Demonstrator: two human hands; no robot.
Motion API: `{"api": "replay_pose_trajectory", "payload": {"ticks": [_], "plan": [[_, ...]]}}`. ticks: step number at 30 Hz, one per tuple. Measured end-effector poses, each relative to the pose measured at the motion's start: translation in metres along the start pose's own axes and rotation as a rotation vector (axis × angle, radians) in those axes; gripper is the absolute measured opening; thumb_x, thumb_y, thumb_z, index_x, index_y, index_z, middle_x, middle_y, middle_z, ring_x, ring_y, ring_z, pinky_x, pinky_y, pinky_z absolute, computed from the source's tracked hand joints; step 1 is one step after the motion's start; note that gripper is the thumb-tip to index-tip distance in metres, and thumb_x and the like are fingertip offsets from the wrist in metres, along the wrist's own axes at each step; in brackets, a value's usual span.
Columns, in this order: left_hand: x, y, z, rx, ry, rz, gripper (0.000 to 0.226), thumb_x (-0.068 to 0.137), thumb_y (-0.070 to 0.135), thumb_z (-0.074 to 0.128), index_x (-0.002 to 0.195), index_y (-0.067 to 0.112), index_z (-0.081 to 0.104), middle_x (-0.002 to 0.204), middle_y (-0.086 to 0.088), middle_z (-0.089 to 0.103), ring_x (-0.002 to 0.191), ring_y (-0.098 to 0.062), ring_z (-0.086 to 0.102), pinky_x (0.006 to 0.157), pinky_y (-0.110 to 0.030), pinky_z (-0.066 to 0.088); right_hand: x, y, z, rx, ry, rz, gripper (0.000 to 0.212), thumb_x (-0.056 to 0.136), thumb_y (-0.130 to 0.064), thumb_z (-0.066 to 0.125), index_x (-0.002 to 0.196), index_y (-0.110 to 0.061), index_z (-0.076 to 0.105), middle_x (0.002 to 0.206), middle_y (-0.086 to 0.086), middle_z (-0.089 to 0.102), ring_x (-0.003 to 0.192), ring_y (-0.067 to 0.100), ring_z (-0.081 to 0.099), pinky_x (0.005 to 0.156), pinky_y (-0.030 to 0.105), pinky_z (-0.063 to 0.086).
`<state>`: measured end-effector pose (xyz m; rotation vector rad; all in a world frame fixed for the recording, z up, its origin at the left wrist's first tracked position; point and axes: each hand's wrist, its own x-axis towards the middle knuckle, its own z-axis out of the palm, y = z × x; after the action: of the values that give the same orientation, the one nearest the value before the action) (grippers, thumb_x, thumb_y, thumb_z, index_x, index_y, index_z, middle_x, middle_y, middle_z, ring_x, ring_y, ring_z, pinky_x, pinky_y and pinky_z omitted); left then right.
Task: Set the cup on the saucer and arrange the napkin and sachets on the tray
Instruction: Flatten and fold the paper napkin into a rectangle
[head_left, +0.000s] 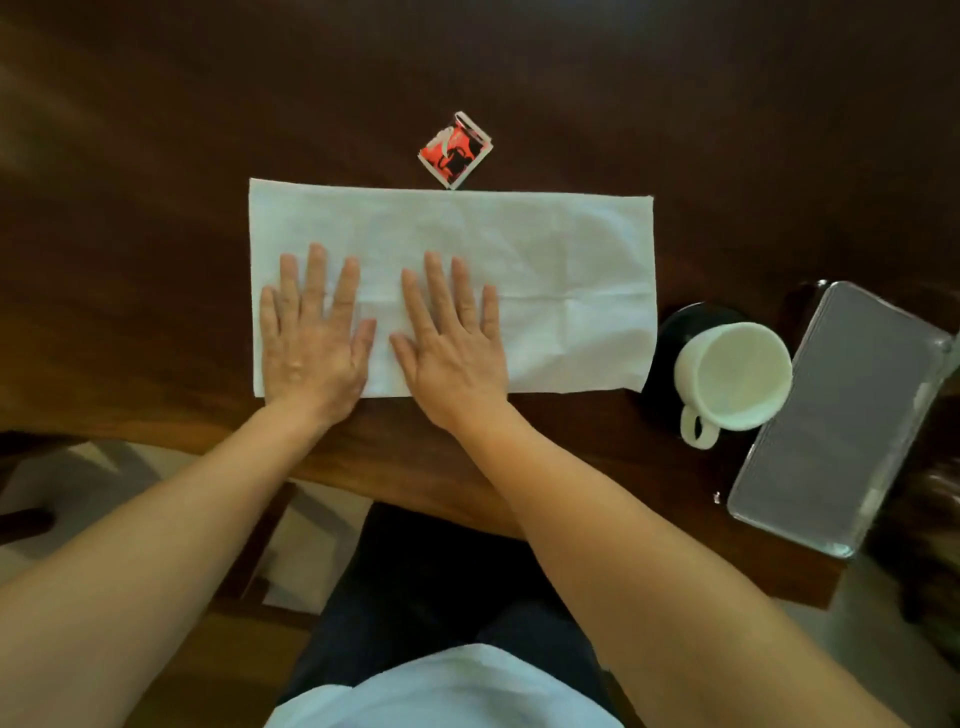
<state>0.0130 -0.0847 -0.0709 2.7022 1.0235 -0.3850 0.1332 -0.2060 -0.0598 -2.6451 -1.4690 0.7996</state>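
Observation:
A white napkin (561, 270) lies spread flat as a long rectangle on the dark wooden table. My left hand (311, 332) and my right hand (449, 338) press flat on its left half, palms down, fingers apart, holding nothing. A red, black and white sachet (455, 149) lies just beyond the napkin's far edge, touching it. To the right, an empty white cup (732, 376) stands on a dark saucer (675, 325), handle toward me. A silver rectangular tray (841, 415) sits at the far right beside the cup, nothing on it.
The table's near edge (395, 467) runs just below my wrists, and the tray's near corner sits close to that edge. Dark chair parts and a pale floor show under the table at the left.

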Motion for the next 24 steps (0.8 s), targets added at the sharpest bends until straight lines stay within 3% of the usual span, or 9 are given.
{"api": "replay_pose_trajectory", "payload": {"ticks": [6, 13, 24], "plan": [[0.005, -0.026, 0.006, 0.039, 0.073, 0.083, 0.068, 0.100, 0.056, 0.018, 0.160, 0.032, -0.002, 0.169, -0.001, -0.010, 0.155, -0.024, -0.011, 0.125, -0.046, -0.004, -0.028, 0.052, 0.014, -0.070, 0.078, 0.191, 0.073, 0.100, -0.061, 0.008, 0.156, -0.022, -0.019, 0.163, 0.007, -0.028, 0.149, 0.028, -0.028, 0.122, 0.052, -0.009], [0.026, -0.083, -0.015, 0.107, 0.066, 0.139, 0.068, 0.099, 0.061, 0.010, 0.160, 0.034, -0.003, 0.169, 0.001, -0.012, 0.155, -0.021, -0.013, 0.125, -0.043, -0.002, -0.035, 0.026, 0.020, -0.002, 0.088, 0.209, 0.075, 0.101, -0.060, 0.008, 0.155, -0.018, -0.023, 0.162, 0.007, -0.032, 0.147, 0.028, -0.032, 0.121, 0.052, -0.011], [0.025, -0.086, -0.012, 0.103, 0.067, 0.147, 0.069, 0.098, 0.059, 0.014, 0.161, 0.032, 0.002, 0.170, -0.002, -0.004, 0.156, -0.024, -0.008, 0.125, -0.042, -0.002, -0.074, 0.067, 0.027, -0.023, 0.072, 0.404, 0.075, 0.099, -0.059, 0.001, 0.152, -0.015, -0.029, 0.160, 0.010, -0.035, 0.147, 0.024, -0.032, 0.124, 0.047, -0.006]]}}
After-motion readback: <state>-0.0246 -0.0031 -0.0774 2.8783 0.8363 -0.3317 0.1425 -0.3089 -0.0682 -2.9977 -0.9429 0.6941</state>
